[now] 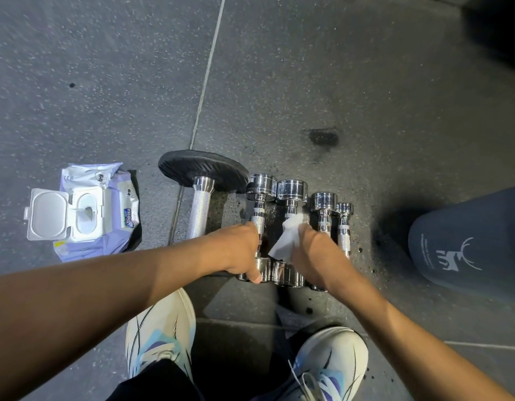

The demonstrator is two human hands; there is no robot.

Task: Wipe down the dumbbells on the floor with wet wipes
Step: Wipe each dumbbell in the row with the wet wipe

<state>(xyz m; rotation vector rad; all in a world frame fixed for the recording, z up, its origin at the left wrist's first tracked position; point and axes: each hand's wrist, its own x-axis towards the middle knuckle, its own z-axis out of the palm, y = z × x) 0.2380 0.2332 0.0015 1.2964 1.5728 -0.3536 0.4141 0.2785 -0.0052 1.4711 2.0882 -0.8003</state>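
Four chrome dumbbells (291, 227) lie side by side on the dark rubber floor (337, 82), handles pointing away from me, with a bigger bar and its black plate (202, 170) just to their left. My left hand (236, 250) is closed around the handle of the first dumbbell (260, 204), thumb pressed down on its near head, so that one is pinned in place. My right hand (311, 253) is curled around a white wipe (288, 235), which is bunched against the handle of the second dumbbell (291, 195); the wipe covers most of that handle and hangs down toward the near head. How tightly my right fingers pinch under the cloth I cannot tell, but they are folded over it, not spread. The two smaller dumbbells (334, 218) sit just right of my right hand, untouched.

Off to the left, well apart from the weights, the purple wipe pack (105, 215) lies flat with its white lid (46, 215) flipped open and a sheet showing in the slot. A dark bottle (470, 241) with a white deer mark lies at the right. Both my shoes (328, 363) are planted just behind the dumbbells.
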